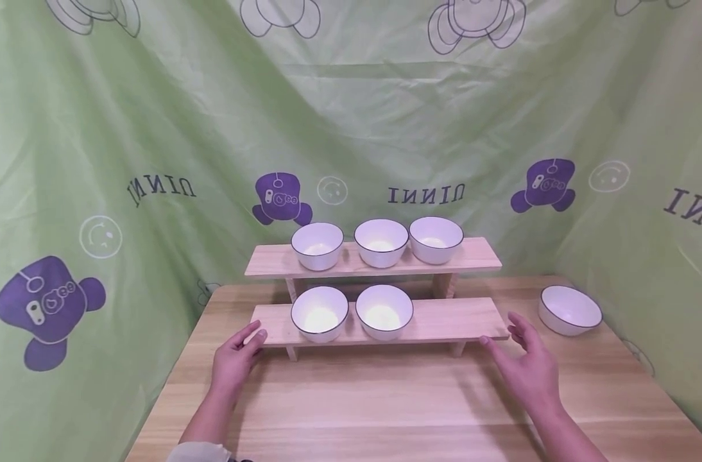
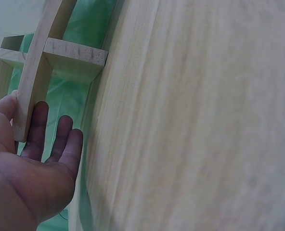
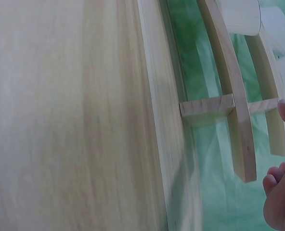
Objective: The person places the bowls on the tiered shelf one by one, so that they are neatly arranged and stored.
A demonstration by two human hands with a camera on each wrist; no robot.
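Observation:
A two-tier wooden shelf (image 1: 455, 314) stands on the table. Its lower board's left end sits between the thumb and fingers of my left hand (image 1: 234, 362); in the left wrist view that hand (image 2: 41, 168) has the thumb on one face and a finger against the other. Beside the lower board's right end is my right hand (image 1: 530, 372), thumb and fingers spread; the right wrist view shows this hand (image 3: 279, 197) apart from the board. Two white dark-rimmed bowls, a left one (image 1: 319, 314) and a right one (image 1: 384, 312), sit on the lower board.
Three similar bowls line the upper board: left (image 1: 317, 246), middle (image 1: 381, 244) and right (image 1: 436, 240). Another white bowl (image 1: 569, 311) rests on the wooden table (image 1: 374, 410) at the right. A green printed curtain (image 1: 351, 128) hangs behind and along both sides.

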